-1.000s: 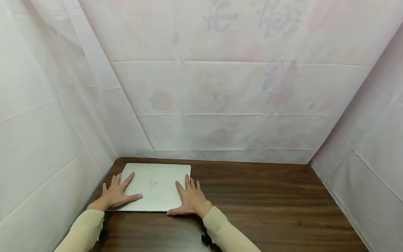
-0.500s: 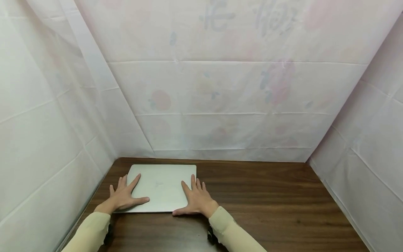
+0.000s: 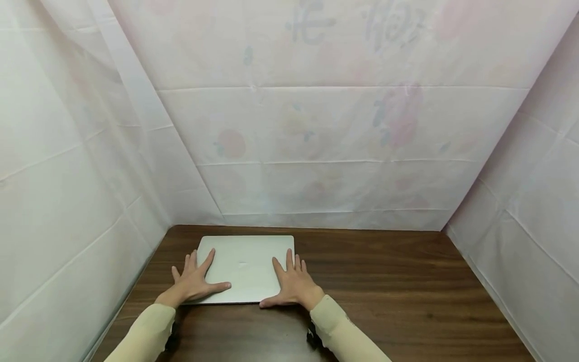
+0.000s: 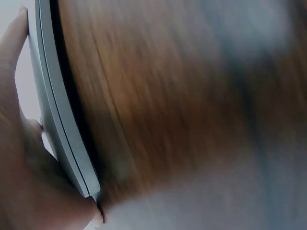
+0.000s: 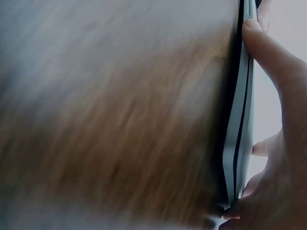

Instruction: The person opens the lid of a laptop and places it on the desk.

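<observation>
A silver laptop [image 3: 246,274], lid down, lies flat on the left part of the wooden table. My left hand [image 3: 192,284] rests at its left side, fingers spread, with thumb and forefinger lying on the lid. At the opposite side, my right hand [image 3: 295,287] has its forefinger on the lid, other fingers along the side edge and thumb at the front right corner. The left wrist view shows the laptop's front edge [image 4: 62,124] with a dark gap under it. In the right wrist view the thumb [image 5: 264,43] touches the same front edge.
The dark wooden table [image 3: 384,291] stretches away to the right of the laptop. White printed cloth [image 3: 316,125] hangs behind it, with more cloth on the left [image 3: 68,201] and right [image 3: 534,211]. Both wrist views are partly blurred.
The laptop has slid to the right across the table, away from the left edge. Both hands have moved along with it, keeping the same places on its sides.
</observation>
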`<act>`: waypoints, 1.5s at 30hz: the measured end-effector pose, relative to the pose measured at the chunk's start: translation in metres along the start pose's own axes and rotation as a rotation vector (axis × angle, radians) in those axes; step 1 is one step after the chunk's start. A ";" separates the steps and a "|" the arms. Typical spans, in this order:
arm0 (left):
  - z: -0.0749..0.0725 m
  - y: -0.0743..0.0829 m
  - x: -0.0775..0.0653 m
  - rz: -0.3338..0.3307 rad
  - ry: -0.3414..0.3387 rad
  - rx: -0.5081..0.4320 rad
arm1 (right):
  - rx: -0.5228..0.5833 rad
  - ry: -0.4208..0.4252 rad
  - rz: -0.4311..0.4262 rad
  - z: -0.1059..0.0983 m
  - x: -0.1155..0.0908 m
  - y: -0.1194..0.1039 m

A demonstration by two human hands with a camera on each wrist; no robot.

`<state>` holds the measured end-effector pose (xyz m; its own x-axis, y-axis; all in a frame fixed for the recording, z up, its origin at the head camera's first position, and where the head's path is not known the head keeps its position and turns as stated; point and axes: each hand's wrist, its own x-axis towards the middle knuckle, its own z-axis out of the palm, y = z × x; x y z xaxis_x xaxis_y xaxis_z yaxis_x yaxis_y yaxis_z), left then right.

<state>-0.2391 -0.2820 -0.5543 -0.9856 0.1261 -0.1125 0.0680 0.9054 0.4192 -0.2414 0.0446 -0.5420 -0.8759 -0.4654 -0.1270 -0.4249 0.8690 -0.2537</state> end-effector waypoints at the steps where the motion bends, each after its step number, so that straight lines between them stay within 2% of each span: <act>1: 0.001 0.002 0.001 -0.005 -0.002 0.001 | 0.000 0.000 -0.001 0.000 -0.001 0.002; 8: 0.004 0.013 0.003 -0.041 -0.037 0.001 | 0.033 0.015 -0.012 0.000 -0.006 0.011; 14: 0.004 0.018 0.003 -0.038 -0.053 0.007 | 0.039 0.016 -0.012 0.001 -0.009 0.016; 21: 0.006 0.024 0.002 -0.017 -0.036 -0.029 | 0.068 0.000 -0.004 0.000 -0.012 0.021; 28: 0.009 0.035 0.001 -0.025 -0.068 -0.032 | 0.095 -0.029 -0.016 -0.003 -0.016 0.032; 45: 0.023 0.055 0.001 -0.006 -0.044 -0.037 | 0.085 -0.031 -0.027 -0.007 -0.030 0.053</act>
<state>-0.2329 -0.2230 -0.5517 -0.9782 0.1390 -0.1546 0.0551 0.8905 0.4517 -0.2394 0.1061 -0.5446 -0.8562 -0.4948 -0.1486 -0.4262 0.8390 -0.3382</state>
